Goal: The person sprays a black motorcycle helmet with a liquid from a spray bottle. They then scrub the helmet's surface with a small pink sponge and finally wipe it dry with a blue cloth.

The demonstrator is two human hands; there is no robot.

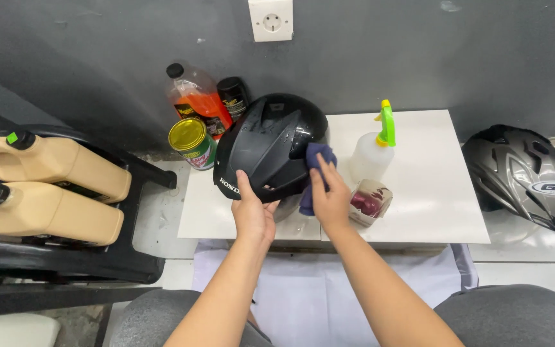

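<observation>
1. Gripping the black helmet (268, 144), the left hand (253, 212) has its thumb up on the shell's lower front and its fingers curled under the rim; the helmet sits on the left part of a white board (431, 193), toward its back edge.
2. Right hand (331, 199) presses a dark blue cloth (316, 164) flat against the helmet's right side, fingers spread over the cloth, not clenched.
3. Edges: helmet overhangs the board's back-left corner area. Board's front edge runs just below both wrists; bare white surface lies open to the helmet's right, past the bottle.
4. Right of the helmet, close by: clear spray bottle (372, 154) w/ green & yellow trigger head, upright. In front of it, a small clear tub (369, 202) w/ dark red contents.
5. Left & behind the helmet, against the grey wall (387, 58): bottle of orange liquid (195, 99) w/ black cap & a label, a black bottle (232, 95), and a round tin (191, 141) w/ gold lid, green side.
6. Far left of the helmet: two tan jugs (52, 186) lying on a black rack.
7. Far right: grey helmet (527, 177) on the floor tiles, w/ an oval badge.
8. Above the helmet: white wall socket (271, 19).
</observation>
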